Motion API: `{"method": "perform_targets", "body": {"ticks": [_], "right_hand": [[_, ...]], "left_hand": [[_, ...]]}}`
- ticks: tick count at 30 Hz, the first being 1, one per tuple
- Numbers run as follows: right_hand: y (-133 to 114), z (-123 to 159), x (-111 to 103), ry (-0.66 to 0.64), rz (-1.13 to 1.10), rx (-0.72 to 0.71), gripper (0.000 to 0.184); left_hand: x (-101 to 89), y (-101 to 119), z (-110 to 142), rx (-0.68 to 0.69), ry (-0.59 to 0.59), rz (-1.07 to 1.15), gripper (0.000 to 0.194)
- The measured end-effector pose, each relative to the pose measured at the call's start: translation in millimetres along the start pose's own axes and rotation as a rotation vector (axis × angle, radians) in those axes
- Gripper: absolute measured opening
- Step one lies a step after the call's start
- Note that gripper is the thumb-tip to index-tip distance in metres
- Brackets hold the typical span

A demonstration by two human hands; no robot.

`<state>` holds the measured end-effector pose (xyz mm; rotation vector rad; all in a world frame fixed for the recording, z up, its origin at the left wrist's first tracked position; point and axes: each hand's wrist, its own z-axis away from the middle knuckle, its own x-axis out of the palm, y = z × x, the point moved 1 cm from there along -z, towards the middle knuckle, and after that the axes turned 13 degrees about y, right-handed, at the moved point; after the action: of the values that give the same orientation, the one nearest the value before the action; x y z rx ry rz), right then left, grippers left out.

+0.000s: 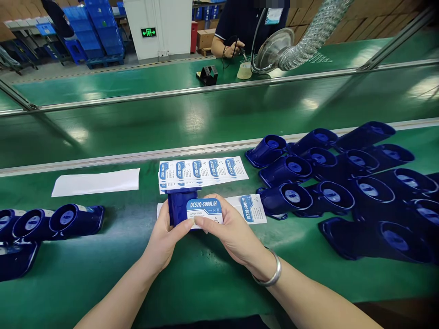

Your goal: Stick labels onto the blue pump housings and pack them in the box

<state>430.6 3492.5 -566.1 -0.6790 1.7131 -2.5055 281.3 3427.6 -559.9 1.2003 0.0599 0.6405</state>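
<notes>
In the middle of the head view, my left hand (163, 237) grips a dark blue plastic housing (178, 206) by its left side. A blue and white printed label (205, 210) reading DC52Q-5000L/H lies against the housing, and my right hand (230, 228) pinches its right end. Both thumbs press near the label's lower edge, and part of the housing is hidden behind label and fingers. Just beyond my hands lies a sheet of similar labels (206, 170). Partly under my right hand is another label sheet (256, 209) with one label showing.
Several blue housings (286, 171) stand in rows at the right. More labelled housings (77, 220) sit at the left, near a blank white strip (98, 182). Beyond a metal rail (192, 91), a co-worker's hand (235, 48) holds a tool near a fume duct (315, 34).
</notes>
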Motion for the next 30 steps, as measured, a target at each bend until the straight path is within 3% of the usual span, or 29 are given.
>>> {"method": "perform_targets", "body": {"ticks": [4, 7, 11, 14, 17, 20, 24, 26, 30], "right_hand": [[6.8, 4.8, 5.8, -0.04, 0.065, -0.05, 0.035], [8.9, 5.4, 7.2, -0.064, 0.09, -0.098, 0.03], [3.4, -1.3, 1.5, -0.059, 0.063, -0.114, 0.024], [-3.2, -6.2, -2.6, -0.069, 0.04, -0.134, 0.026], [-9.0, -6.8, -3.9, -0.117, 0.039, -0.167, 0.026], [-15.7, -5.7, -6.2, -0.106, 0.137, -0.312, 0.027], [-27.1, -7.0, -14.0, 0.096, 0.406, -0.586, 0.028], [-30.9, -7.4, -16.1, 0.113, 0.462, -0.638, 0.023], [-31.5, -4.4, -13.7, 0.103, 0.545, -0.723, 0.032]], "left_hand": [[0.4, -3.3, -3.3, -0.008, 0.127, 0.064, 0.054], [0.4, -2.5, -4.2, -0.025, 0.152, 0.067, 0.055], [1.7, 1.8, -0.2, -0.074, 0.057, 0.066, 0.065], [3.1, 3.1, 3.2, -0.034, -0.047, 0.052, 0.08], [3.0, 1.5, 3.8, 0.0, -0.072, 0.05, 0.088], [0.9, -1.4, 1.5, 0.017, -0.026, 0.097, 0.073], [-3.0, -5.5, -1.5, 0.035, 0.041, 0.133, 0.058], [-4.2, -7.1, -1.8, 0.043, 0.044, 0.135, 0.053], [-4.1, -8.8, -1.5, 0.043, 0.019, 0.106, 0.046]]}}
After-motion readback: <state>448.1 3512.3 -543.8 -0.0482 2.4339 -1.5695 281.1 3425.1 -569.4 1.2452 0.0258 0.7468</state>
